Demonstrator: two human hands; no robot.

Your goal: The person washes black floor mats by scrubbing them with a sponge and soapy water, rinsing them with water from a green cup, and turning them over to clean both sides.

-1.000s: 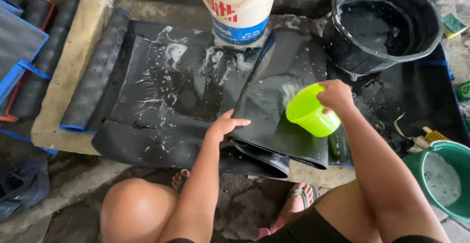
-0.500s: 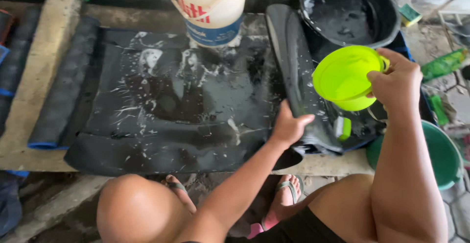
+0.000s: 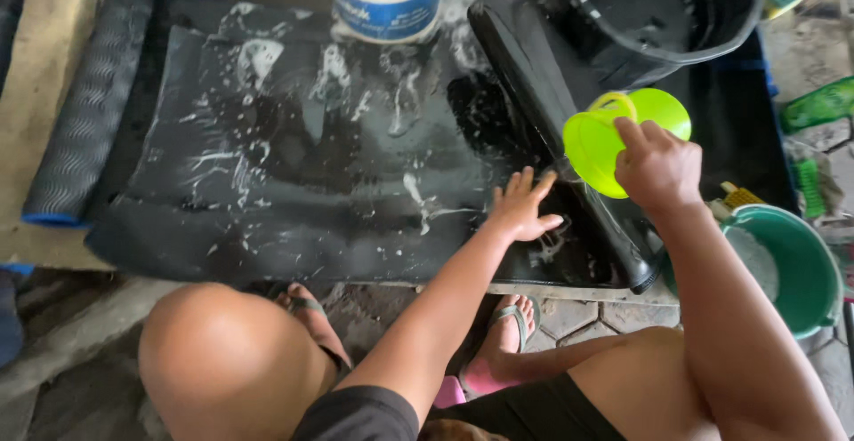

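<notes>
A wet, soapy black rubber mat [image 3: 294, 165] lies across a low concrete slab [image 3: 44, 94]. The left hand [image 3: 520, 210] presses flat on it, fingers spread, gripping nothing. Just right of it, the right hand [image 3: 656, 167] has its grip closed on a lime-green scoop [image 3: 614, 134], tilted above the mat's rolled edge [image 3: 556, 112]. A black tub [image 3: 667, 14] sits beyond the scoop, a teal bucket [image 3: 792, 268] right of that hand.

A lime-green translucent plastic scoop cup [image 3: 614, 134] is tipped on its side above a wet black rubber mat [image 3: 294, 183]. The mat lies flat, streaked with white suds, its right edge curled up into a long roll.
</notes>
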